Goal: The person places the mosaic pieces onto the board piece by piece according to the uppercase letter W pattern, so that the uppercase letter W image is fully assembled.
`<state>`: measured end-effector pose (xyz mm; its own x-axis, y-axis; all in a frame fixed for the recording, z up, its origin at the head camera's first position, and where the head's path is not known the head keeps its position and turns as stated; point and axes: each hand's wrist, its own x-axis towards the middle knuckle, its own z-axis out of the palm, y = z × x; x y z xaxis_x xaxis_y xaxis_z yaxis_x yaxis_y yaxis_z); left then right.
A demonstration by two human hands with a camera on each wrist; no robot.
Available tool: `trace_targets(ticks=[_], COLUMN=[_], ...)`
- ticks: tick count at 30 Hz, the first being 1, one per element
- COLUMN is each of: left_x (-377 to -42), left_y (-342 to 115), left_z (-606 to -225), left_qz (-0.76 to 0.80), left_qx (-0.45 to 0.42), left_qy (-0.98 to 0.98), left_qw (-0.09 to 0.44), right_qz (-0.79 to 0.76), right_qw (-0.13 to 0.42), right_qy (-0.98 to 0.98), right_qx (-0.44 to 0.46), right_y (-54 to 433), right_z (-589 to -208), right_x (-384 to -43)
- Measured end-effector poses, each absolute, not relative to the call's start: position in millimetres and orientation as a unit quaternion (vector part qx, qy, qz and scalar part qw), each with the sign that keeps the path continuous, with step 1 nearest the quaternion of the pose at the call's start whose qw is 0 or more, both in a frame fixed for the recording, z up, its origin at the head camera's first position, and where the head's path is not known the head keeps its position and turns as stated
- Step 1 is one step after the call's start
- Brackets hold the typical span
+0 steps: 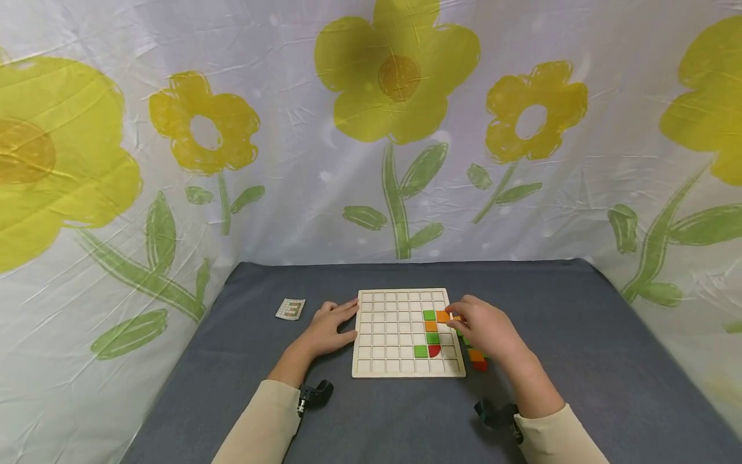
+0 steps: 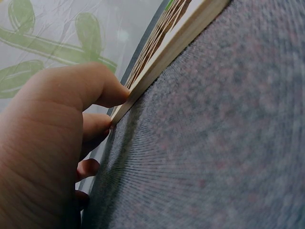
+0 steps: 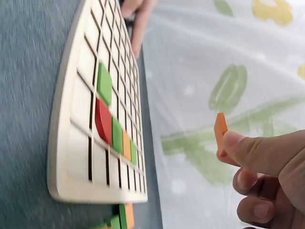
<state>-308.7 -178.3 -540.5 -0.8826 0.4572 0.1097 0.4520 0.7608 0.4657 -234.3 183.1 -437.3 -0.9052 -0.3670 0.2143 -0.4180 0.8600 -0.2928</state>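
A pale wooden grid board (image 1: 382,367) lies flat on the dark cloth. On its right half sit green square tiles (image 1: 420,351), an orange tile (image 1: 431,327) and a red quarter-round tile (image 3: 103,121). My right hand (image 1: 487,325) pinches an orange tile (image 3: 219,132) between thumb and index finger, held above the board's right edge. My left hand (image 1: 329,330) touches the left edge of the board with thumb and fingertips, its fingers extended. More orange, green and red tiles (image 1: 476,356) lie right of the board, partly hidden under my right hand.
A small card (image 1: 290,309) printed with a grid pattern lies on the cloth left of the board. The dark tablecloth (image 1: 394,425) runs back to a hanging white cloth (image 1: 290,212) with yellow flowers.
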Motion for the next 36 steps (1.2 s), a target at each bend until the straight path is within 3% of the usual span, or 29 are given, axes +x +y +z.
trace_targets(ticks=[17, 27, 36], left_x=[-308, -308, -309], left_y=[-180, -180, -180], left_z=[-541, -541, -540], left_qz=[0.257, 0.253, 0.255], left_qx=[0.253, 0.253, 0.250], left_qy=[0.933, 0.934, 0.934], left_qw=[0.005, 0.003, 0.006], right_qz=[0.150, 0.152, 0.151], right_qw=[0.088, 0.047, 0.059], right_qy=[-0.947, -0.951, -0.954], right_qx=[0.271, 0.265, 0.251], right_y=[126, 117, 115], right_z=[-464, -487, -493], right_x=[-213, -218, -220])
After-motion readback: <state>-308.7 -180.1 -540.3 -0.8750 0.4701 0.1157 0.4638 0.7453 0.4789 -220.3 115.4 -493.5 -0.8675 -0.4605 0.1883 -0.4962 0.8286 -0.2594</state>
